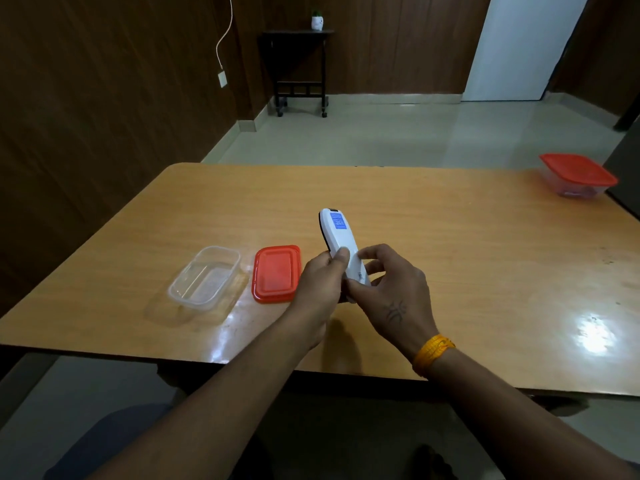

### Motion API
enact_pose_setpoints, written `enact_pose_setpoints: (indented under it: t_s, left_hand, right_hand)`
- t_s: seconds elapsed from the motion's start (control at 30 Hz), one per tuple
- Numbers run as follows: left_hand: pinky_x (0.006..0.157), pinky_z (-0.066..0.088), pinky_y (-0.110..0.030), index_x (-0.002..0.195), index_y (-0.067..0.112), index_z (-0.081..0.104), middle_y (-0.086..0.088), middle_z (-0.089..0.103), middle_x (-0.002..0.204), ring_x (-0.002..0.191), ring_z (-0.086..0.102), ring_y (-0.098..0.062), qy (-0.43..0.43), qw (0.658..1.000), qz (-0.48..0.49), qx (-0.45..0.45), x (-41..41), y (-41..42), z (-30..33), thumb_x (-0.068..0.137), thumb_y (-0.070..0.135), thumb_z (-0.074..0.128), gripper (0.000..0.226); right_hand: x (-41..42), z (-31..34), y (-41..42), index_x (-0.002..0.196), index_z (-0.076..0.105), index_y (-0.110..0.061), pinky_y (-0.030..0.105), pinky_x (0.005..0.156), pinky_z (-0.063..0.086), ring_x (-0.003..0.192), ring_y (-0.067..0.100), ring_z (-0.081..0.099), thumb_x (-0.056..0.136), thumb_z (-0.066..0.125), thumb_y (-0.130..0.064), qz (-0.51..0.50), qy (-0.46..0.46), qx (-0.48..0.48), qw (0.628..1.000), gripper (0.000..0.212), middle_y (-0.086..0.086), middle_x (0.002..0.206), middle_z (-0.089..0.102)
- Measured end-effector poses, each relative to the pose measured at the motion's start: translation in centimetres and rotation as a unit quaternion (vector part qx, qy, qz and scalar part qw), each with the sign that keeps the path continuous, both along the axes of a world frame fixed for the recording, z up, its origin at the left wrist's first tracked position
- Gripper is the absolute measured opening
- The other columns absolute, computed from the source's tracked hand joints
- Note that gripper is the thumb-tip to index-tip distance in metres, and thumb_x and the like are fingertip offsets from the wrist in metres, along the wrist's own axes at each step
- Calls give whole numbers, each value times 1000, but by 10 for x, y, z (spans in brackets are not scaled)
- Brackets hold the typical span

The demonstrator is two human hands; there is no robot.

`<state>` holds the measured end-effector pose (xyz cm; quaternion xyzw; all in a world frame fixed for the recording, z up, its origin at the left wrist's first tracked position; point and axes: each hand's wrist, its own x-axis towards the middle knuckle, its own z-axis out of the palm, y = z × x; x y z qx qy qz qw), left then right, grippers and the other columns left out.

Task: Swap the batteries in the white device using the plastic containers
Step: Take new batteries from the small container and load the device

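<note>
Device: white, blue label on its back, held above the table near the front edge, tilted with its top pointing away; left hand curled round the lower left side, thumb pressed on the back; right hand pinching the bottom end, thumb beneath, fingers bent beside the casing. Open tub: clear, lidless, on the table well left of the hands, with its red lid lying flat just beside it, between tub and left hand. Closed tub: clear with red lid on, at the far right corner, well apart from the rest.
</note>
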<state>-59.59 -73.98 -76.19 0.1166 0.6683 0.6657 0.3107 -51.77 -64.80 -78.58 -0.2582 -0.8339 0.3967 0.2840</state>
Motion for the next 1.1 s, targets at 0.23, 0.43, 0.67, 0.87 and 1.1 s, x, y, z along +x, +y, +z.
enact_pose_setpoints:
  t_s: [0.23,0.43,0.67,0.87,1.1]
  left_hand:
    - [88,62,-43,125,13,67,-11,78,114,102,75,-29,-15,999,-7,-31,-8,8,-12,109,34,50,32]
    - [103,56,-55,103,23,73,-9,79,113,109,73,-31,49,993,-54,-93,-16,11,-22,105,42,57,25]
    - [93,62,-50,120,8,75,-5,79,105,96,77,-26,90,992,10,-93,-22,18,-29,98,32,70,33]
    - [88,64,-45,111,21,82,5,83,95,90,79,-16,146,977,16,-156,-26,27,-43,63,37,76,51]
    - [90,62,-44,111,18,81,0,81,101,96,76,-19,172,967,11,-188,-23,29,-41,75,18,82,36]
  right_hand:
    - [-2,-6,26,112,71,-27,45,74,67,84,16,76,99,69,-37,5,-19,-179,984,16,0,93,78]
    - [1,0,46,125,66,-19,31,58,62,79,21,79,96,75,-14,65,-3,-378,923,31,11,99,80]
    - [-5,-10,50,130,64,-14,29,58,60,80,24,77,89,78,-1,60,16,-393,918,45,16,100,79]
    - [-18,-27,52,112,75,-15,50,81,66,89,28,78,83,85,-15,-48,-18,-265,963,31,9,96,79]
    - [-17,-32,51,106,83,-15,36,91,59,97,20,73,89,78,-19,-78,-59,-167,981,19,2,100,79]
